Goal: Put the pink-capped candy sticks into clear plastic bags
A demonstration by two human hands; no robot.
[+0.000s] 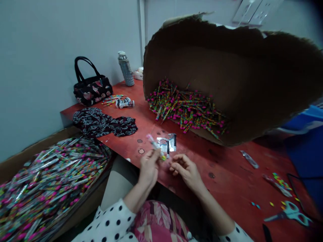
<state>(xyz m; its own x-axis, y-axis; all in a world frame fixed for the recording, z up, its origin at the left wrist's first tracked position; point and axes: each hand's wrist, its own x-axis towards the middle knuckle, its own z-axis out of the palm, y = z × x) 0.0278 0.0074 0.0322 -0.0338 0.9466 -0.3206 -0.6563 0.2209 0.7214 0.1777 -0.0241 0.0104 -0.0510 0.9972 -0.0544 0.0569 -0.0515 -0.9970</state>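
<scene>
My left hand point(149, 168) pinches a slim, pencil-like stick point(153, 142) with a pink end that points up and away. Motion blurs the stick, and its lower part shows yellow and green near my fingers. Close by on the right, my right hand point(185, 169) is closed, thumb against curled fingers; what it holds, if anything, is too small to make out. Just beyond the hands, shiny silver printed packets point(169, 143) lie on the red table point(199, 158). Left of my lap, an open carton point(83, 201) holds a heap of similar pink-ended sticks, many in clear wrapping.
A large cardboard box point(222, 64) lies on its side with multicoloured pink-ended sticks point(184, 104) inside. Scissors point(290, 213) and small coloured pieces point(281, 181) lie at right. Patterned cloth point(103, 122), a handbag point(93, 89) and a flask point(126, 69) stand at left.
</scene>
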